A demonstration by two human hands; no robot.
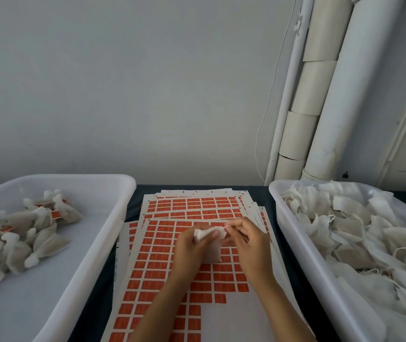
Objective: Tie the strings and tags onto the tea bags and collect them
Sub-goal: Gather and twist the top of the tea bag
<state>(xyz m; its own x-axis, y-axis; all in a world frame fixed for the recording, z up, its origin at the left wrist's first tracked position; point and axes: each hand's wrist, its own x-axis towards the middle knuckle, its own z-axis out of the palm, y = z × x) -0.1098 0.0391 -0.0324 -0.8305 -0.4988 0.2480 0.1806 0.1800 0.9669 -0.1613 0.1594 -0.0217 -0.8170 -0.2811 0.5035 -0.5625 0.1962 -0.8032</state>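
White gauze tea bag [209, 239] sits at frame centre, gripped by the left hand [192, 245] from below-left while the right hand [242, 239] pinches its upper right corner, above orange tag sheets [172, 280].

Soft, even, rather dim light fills the frame, cool and greyish, with no hard shadows and no glare. The wall [123, 82] in the upper half fades darker toward the upper left. Wide-angle distortion bends the pipes [332, 95] at upper right and bows the white tubs [113, 218] at the edges. Detail is slightly soft throughout, most at the lower corners.
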